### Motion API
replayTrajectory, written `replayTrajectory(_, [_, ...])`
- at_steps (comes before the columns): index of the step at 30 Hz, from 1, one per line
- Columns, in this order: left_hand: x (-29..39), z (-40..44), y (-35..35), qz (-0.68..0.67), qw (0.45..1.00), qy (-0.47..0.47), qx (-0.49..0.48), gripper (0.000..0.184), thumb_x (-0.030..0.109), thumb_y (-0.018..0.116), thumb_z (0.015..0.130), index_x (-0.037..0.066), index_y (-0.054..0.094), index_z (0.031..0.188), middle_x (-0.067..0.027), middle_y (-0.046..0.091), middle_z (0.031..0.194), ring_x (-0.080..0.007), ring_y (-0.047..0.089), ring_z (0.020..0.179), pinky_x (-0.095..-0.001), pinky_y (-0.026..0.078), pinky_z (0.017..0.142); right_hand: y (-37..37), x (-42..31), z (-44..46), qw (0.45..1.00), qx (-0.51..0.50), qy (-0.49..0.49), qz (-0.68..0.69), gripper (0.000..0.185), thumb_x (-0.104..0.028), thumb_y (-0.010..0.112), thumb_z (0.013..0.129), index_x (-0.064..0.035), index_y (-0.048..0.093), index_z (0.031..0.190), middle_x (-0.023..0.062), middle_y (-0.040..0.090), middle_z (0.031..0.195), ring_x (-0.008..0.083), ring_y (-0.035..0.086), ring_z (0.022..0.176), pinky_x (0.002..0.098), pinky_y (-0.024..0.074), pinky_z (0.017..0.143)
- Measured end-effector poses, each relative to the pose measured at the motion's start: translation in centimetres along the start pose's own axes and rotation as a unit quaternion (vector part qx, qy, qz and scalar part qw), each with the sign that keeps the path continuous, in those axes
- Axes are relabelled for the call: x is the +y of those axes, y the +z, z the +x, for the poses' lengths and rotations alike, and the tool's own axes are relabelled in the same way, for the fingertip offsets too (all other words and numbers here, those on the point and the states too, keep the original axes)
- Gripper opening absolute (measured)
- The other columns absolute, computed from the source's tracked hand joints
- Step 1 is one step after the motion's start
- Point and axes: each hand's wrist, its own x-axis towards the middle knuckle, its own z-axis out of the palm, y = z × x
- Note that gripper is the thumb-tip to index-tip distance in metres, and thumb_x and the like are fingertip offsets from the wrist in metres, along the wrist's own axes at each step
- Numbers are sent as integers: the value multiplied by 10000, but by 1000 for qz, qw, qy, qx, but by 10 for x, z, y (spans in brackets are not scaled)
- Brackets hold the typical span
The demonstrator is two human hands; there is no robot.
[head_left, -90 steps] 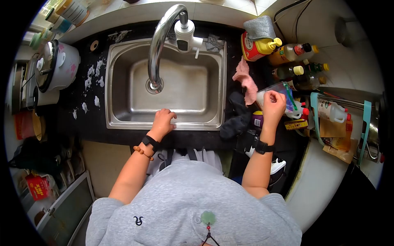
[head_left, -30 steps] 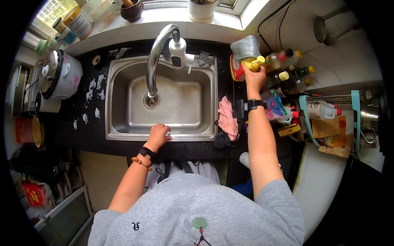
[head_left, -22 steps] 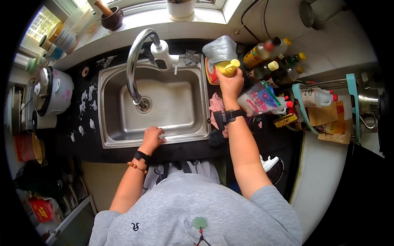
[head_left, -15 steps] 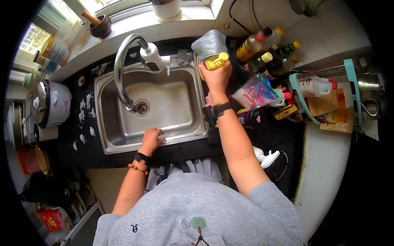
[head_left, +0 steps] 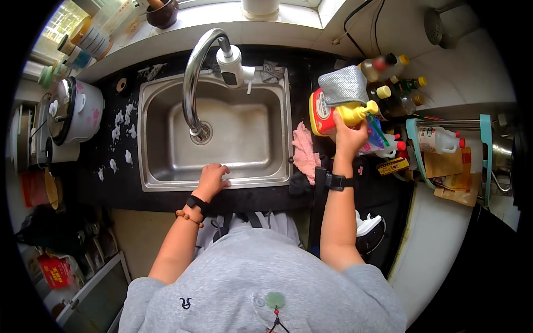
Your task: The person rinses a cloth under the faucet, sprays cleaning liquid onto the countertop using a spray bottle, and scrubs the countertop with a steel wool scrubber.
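At the right of the sink, my right hand (head_left: 351, 135) is closed around the neck of a red and yellow pump bottle (head_left: 322, 114). A silver-grey scrubbing cloth (head_left: 343, 86) lies over the bottle's top, beside the yellow pump head. My left hand (head_left: 212, 178) rests on the front rim of the steel sink (head_left: 255, 181), fingers slightly curled and apart, holding nothing. Between sink and bottle lies a pink cloth (head_left: 305, 150), with a dark cloth (head_left: 300, 183) below it. The chrome faucet (head_left: 191, 83) arches over the basin.
Several capped bottles (head_left: 408, 102) stand at the right wall, beside a plastic bag (head_left: 375, 136) and a teal-ended rack (head_left: 412, 147). A rice cooker (head_left: 83, 108) is at the far left, near white foam (head_left: 116, 133) on the black counter. A pot (head_left: 162, 14) sits on the sill.
My right hand has gone from above the plastic bag to the pump bottle, gripped it and drawn it nearer to me. My left hand stays at the sink rim. The camera view has shifted.
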Motion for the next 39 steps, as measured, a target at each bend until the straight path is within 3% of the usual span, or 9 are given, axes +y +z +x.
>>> replayTrajectory(5, [20,11,-14,18,1000,19,-16,385,153,849,670,104,663,1004,-83,635,989,-309,572,1076,-444,429,945,-48,-34,-22,999,-12,4,36,619,-104,918,684,69,614,1195,107,688,1115,160,668,964,322,546,862])
replayTrajectory(8, [44,25,-27,-2,998,63,-1,354,135,831,688,102,657,996,-99,627,1016,-321,564,1097,-444,430,964,-86,-60,-33,993,-13,43,106,544,0,865,738,60,612,1216,89,667,1144,161,654,995,320,544,876])
replayTrajectory(14, [58,48,-21,-14,990,138,-17,230,105,780,723,94,645,908,-104,628,984,-331,569,1065,-443,445,944,-174,-100,-40,994,52,45,82,534,51,823,760,47,615,1251,102,668,1178,180,631,1070,337,482,980])
replayTrajectory(19, [51,51,-4,-21,986,155,-49,132,93,745,733,86,639,812,-110,634,912,-340,585,991,-453,469,886,-250,-110,-35,990,131,-13,40,526,83,791,774,91,598,1263,138,669,1178,189,647,1044,318,502,957])
replayTrajectory(22, [50,45,-4,-22,985,161,-55,126,107,747,738,88,639,801,-123,635,892,-348,592,957,-451,478,858,-294,-111,-29,980,189,31,54,515,60,786,802,107,582,1273,166,664,1191,204,650,1071,324,516,973])
replayTrajectory(26, [51,41,0,-5,985,167,-52,117,117,752,741,84,644,770,-137,641,865,-356,599,923,-453,486,827,-338,-101,-29,970,238,23,36,522,55,788,806,113,573,1279,175,648,1227,212,643,1087,322,509,980])
replayTrajectory(31, [61,40,3,2,983,174,-66,84,104,726,749,73,652,775,-137,641,837,-356,603,902,-458,489,818,-381,-30,-26,969,235,69,32,556,68,800,786,105,569,1291,148,643,1251,197,633,1106,326,489,999])
replayTrajectory(39, [73,38,9,23,979,192,-68,80,98,716,744,86,652,792,-131,647,852,-347,608,913,-454,494,819,-349,86,-39,975,160,151,43,604,53,832,758,80,574,1304,123,644,1262,186,636,1116,317,488,997])
